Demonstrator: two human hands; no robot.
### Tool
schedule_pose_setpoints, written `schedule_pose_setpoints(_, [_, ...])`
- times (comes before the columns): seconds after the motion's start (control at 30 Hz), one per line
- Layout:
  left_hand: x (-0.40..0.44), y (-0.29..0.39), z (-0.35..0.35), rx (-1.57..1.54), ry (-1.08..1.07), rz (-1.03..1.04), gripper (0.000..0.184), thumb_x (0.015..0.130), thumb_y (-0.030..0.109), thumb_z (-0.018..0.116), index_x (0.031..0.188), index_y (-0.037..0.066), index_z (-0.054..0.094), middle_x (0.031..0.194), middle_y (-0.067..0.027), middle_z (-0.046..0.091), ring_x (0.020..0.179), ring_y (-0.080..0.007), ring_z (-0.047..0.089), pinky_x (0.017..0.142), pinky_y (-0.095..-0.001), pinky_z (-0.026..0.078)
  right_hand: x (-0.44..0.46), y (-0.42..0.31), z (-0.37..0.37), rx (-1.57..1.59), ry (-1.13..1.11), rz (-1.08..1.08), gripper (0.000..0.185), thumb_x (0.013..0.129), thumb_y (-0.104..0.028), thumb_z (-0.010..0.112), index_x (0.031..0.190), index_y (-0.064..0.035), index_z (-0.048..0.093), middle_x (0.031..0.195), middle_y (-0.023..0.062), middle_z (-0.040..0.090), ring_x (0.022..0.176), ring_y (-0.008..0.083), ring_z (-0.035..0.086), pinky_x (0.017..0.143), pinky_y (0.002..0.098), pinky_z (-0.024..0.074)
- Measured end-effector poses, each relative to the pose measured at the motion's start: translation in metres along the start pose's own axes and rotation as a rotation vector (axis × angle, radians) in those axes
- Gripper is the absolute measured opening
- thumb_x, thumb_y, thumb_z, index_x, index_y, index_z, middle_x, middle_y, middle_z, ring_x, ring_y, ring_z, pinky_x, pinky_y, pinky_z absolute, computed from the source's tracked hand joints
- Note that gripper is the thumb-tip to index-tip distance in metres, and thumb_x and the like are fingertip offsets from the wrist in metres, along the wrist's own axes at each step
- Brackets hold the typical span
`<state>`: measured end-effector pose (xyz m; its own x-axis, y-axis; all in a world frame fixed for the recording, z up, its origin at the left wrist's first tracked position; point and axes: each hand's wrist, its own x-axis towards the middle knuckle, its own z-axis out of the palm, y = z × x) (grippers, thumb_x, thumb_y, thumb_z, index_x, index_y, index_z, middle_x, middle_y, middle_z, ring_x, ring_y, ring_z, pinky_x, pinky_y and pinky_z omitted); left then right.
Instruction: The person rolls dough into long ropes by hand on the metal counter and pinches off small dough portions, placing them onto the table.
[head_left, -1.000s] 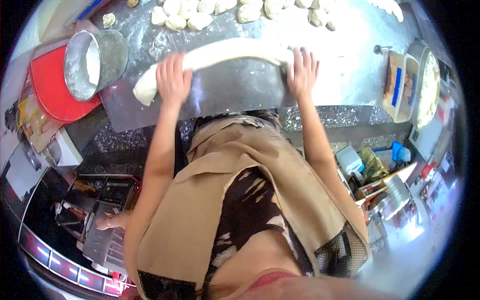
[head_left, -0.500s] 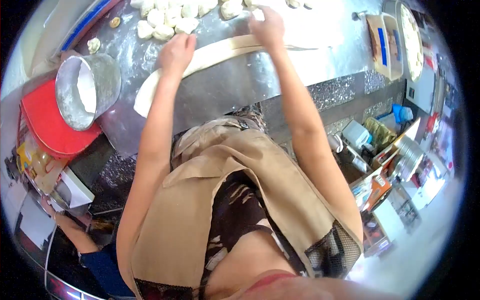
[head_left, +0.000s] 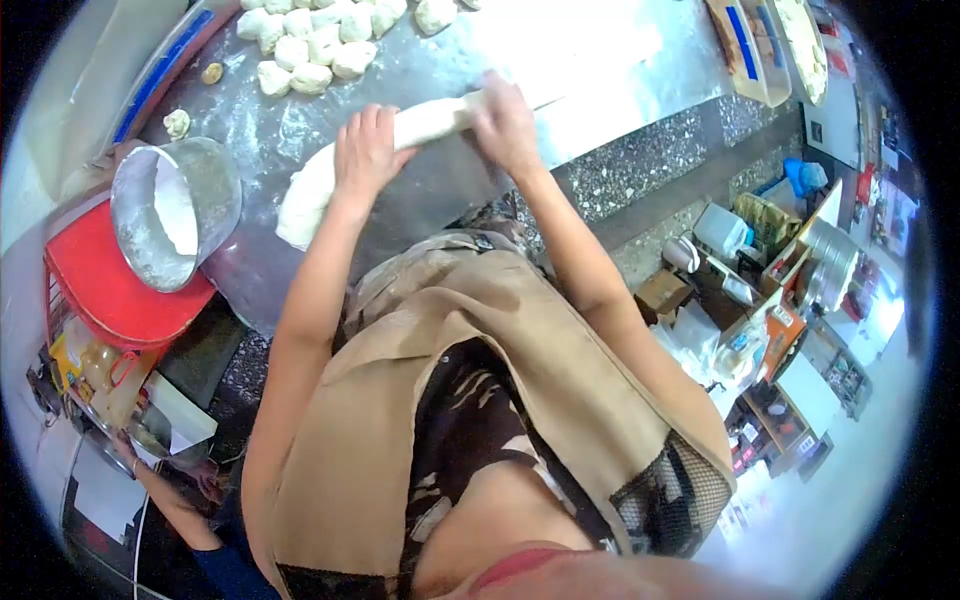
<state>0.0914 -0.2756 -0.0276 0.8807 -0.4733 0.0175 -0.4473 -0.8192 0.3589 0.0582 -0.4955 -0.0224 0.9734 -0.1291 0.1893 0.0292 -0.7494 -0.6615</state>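
Observation:
A long pale roll of dough [head_left: 318,192] lies slantwise on the floured metal worktop, its thick near end towards the left. My left hand [head_left: 368,158] is closed over the roll, fingers across its far side and thumb on the near side. Farther right, my right hand [head_left: 505,125] is curled around the same dough; motion blurs its fingers. Glare washes out the roll's far right end. Several dough pieces [head_left: 323,45] sit in a cluster beyond my left hand.
A floury metal pot [head_left: 215,190] lies tilted at the left, by a red seat [head_left: 110,280]. Two small lumps, one a dough scrap [head_left: 176,124], rest near the left edge. A plastic container [head_left: 765,60] stands at the right end. Another person's arm [head_left: 175,505] shows lower left.
Both hands have come nearer to my body, and the dough roll looks thicker and shorter. My left hand has gone from a fist to fingers laid over the dough. The view has shifted slightly.

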Motion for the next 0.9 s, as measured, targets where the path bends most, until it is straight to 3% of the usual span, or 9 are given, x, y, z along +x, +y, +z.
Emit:
schedule_pose_setpoints(0.07, [0.009,-0.013,-0.009,-0.019,-0.037,0.007,0.059,0.063,0.031,0.082,0.109,0.005,0.057,0.105,-0.0123,0.057,0.096,-0.0309,0.057,0.079,-0.041,0.047,-0.006,-0.021,-0.007,0.418,0.243,0.408,0.026,0.091,-0.019,0.057,0.107,0.0009,0.059,0.092,0.0167,0.064,0.084,0.024,0.064,0.074,0.0385,0.0498])
schedule_pose_setpoints(0.2, [-0.007,0.014,-0.022,-0.323,-0.081,-0.09,0.046,0.067,0.022,0.078,0.103,0.003,0.056,0.1,-0.0165,0.057,0.093,-0.0365,0.058,0.078,-0.044,0.047,-0.036,-0.052,0.021,1.432,-0.074,1.34,0.055,0.089,-0.042,0.062,0.12,0.001,0.05,0.092,0.0114,0.066,0.079,0.0226,0.063,0.076,0.0347,0.0509])
schedule_pose_setpoints(0.27, [-0.032,0.038,-0.028,-0.404,-0.039,-0.041,0.041,0.07,0.018,0.075,0.103,0.003,0.056,0.103,-0.019,0.057,0.096,-0.0385,0.058,0.079,-0.0448,0.048,-0.024,-0.057,0.054,1.68,-0.007,1.271,0.046,0.089,-0.042,0.061,0.11,-0.0017,0.054,0.089,0.0111,0.065,0.077,0.0247,0.063,0.075,0.0386,0.0531])
schedule_pose_setpoints(0.37, [-0.016,0.003,-0.046,-0.839,-0.457,-0.439,0.03,0.085,0.018,0.068,0.108,0.005,0.055,0.104,-0.0069,0.061,0.09,-0.0159,0.059,0.078,-0.0304,0.049,-0.024,-0.042,0.073,1.94,-0.015,1.199,0.033,0.087,-0.035,0.06,0.099,-0.0047,0.055,0.085,0.0105,0.064,0.074,0.0255,0.062,0.071,0.0395,0.0538])
schedule_pose_setpoints(0.4, [-0.008,-0.002,-0.043,-0.927,-0.248,-0.361,0.027,0.093,0.025,0.06,0.111,0.005,0.054,0.097,-0.0019,0.062,0.083,-0.0074,0.056,0.074,-0.0238,0.048,-0.027,-0.039,0.075,2.113,-0.068,1.109,0.025,0.085,-0.03,0.06,0.093,-0.0061,0.055,0.082,0.0099,0.063,0.072,0.0252,0.062,0.068,0.0394,0.0539])
schedule_pose_setpoints(0.5, [0.009,0.029,-0.028,-1.536,-0.492,-0.265,0.045,0.092,0.044,0.059,0.108,0.003,0.055,0.078,-0.0021,0.061,0.07,-0.0091,0.057,0.061,-0.0236,0.048,-0.007,-0.077,0.031,1.991,-0.015,1.192,0.014,0.083,-0.02,0.058,0.088,-0.0068,0.055,0.077,0.0086,0.06,0.066,0.0233,0.059,0.065,0.0376,0.0529])
schedule_pose_setpoints(0.57, [0.001,0.016,-0.032,-1.54,-0.951,-0.396,0.046,0.089,0.047,0.06,0.106,0.005,0.055,0.074,-0.0048,0.061,0.063,-0.0131,0.059,0.058,-0.0265,0.049,-0.009,-0.051,0.035,2.22,-0.124,0.981,0.014,0.083,-0.02,0.055,0.083,-0.0066,0.052,0.065,0.0048,0.05,0.059,0.0225,0.053,0.065,0.0383,0.0509])
schedule_pose_setpoints(0.63, [-0.009,0.008,-0.037,-1.489,-1.139,-0.33,0.044,0.085,0.043,0.065,0.105,0.005,0.057,0.072,-0.0058,0.062,0.06,-0.0145,0.06,0.056,-0.0261,0.047,0.005,-0.067,0.022,1.904,0.102,1.208,0.016,0.083,-0.02,0.055,0.086,-0.0053,0.051,0.064,0.0045,0.048,0.058,0.0209,0.05,0.062,0.0388,0.0484])
schedule_pose_setpoints(0.9, [-0.059,-0.028,-0.064,-1.349,-1.276,-0.423,0.036,0.074,0.032,0.075,0.086,0.001,0.062,0.067,-0.0062,0.061,0.056,-0.0146,0.058,0.054,-0.0298,0.048,0.029,0.013,0.021,2.081,0.168,1.041,0.022,0.085,-0.026,0.054,0.087,-0.0042,0.049,0.068,0.0055,0.049,0.062,0.0202,0.052,0.062,0.037,0.0476])
